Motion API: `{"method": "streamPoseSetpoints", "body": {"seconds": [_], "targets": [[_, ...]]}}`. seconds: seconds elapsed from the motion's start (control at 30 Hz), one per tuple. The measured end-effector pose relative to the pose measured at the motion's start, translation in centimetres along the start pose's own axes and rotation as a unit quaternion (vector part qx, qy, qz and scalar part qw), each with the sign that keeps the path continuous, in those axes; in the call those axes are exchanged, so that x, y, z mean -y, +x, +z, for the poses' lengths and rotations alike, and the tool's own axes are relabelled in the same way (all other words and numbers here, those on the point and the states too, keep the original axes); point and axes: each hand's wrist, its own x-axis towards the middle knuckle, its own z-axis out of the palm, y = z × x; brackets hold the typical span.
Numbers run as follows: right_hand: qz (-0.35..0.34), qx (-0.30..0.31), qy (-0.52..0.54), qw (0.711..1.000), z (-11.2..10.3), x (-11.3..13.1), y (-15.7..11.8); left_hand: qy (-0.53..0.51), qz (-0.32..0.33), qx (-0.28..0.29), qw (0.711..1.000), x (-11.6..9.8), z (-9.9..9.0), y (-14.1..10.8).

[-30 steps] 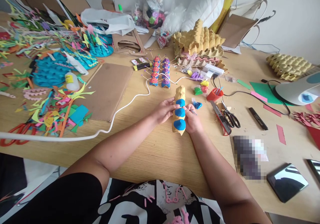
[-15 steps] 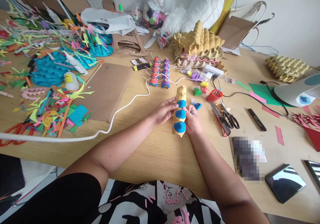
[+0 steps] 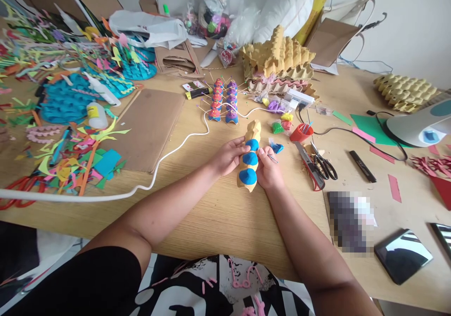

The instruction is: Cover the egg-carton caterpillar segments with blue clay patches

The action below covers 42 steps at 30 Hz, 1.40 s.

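My left hand (image 3: 229,157) is closed on the left side of a yellow egg carton strip (image 3: 253,130). Blue clay patches (image 3: 250,159) cover several of the strip's bumps; the far end is bare yellow. On the strip's right side, my right hand (image 3: 269,169) is closed, its thumb by the blue patches. A thin stick-like tool (image 3: 272,158) pokes out from the right hand's fingers; most of it is hidden. Just beyond that hand lies a packet of blue clay (image 3: 276,147). Farther back stand a red decorated carton strip (image 3: 216,100) and a purple one (image 3: 232,102), stuck with pins.
To the right are a red cup (image 3: 301,132), a box cutter (image 3: 310,168), scissors (image 3: 324,161) and a black phone-like slab (image 3: 403,256). A white cable (image 3: 155,177) crosses the table past a cardboard sheet (image 3: 151,128). Paper scraps (image 3: 102,161) crowd the left; egg trays (image 3: 278,55) are stacked behind.
The carton strip has rolled slightly in my hands, so its blue patches face more upward. My right thumb has shifted along its right side. The camera view has moved a little.
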Motion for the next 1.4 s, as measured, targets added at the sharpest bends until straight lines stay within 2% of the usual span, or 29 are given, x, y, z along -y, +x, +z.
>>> {"method": "streamPoseSetpoints", "body": {"seconds": [0.17,0.3,0.37,0.5,0.73,0.83,1.0,1.2,1.3,1.4], "targets": [[-0.002,-0.003,-0.014,1.000,0.0,-0.2,-0.1,-0.004,0.000,-0.007,1.000,0.1,0.0,0.0],[-0.014,-0.002,-0.040,0.999,0.1,-0.2,-0.1,-0.010,0.011,0.019,1.000,0.2,-0.1,0.1],[-0.015,-0.001,-0.052,0.999,0.2,-0.2,-0.2,-0.022,0.009,0.008,1.000,0.2,0.0,0.2],[-0.022,-0.007,-0.079,0.997,0.5,-0.2,-0.3,-0.059,-0.011,-0.049,0.997,0.1,0.1,0.4],[-0.028,-0.035,-0.052,0.998,0.3,0.6,0.3,-0.095,-0.095,-0.026,0.991,-0.7,-1.1,0.5],[-0.021,-0.003,-0.039,0.999,0.1,1.2,0.1,-0.083,-0.111,-0.025,0.990,-0.6,-1.6,0.6],[-0.013,0.052,-0.056,0.997,0.5,1.2,-0.5,-0.042,-0.079,-0.046,0.995,-0.3,-1.8,0.8],[-0.035,0.015,-0.120,0.992,0.8,0.5,-0.7,-0.044,-0.104,-0.011,0.994,-0.2,-1.5,0.8],[-0.040,-0.007,-0.142,0.989,0.6,0.3,-0.7,-0.048,-0.104,-0.015,0.993,-0.5,-1.3,0.7],[-0.039,-0.007,-0.111,0.993,0.5,0.4,-0.6,-0.072,-0.109,-0.030,0.991,-0.9,-0.8,0.5]]}}
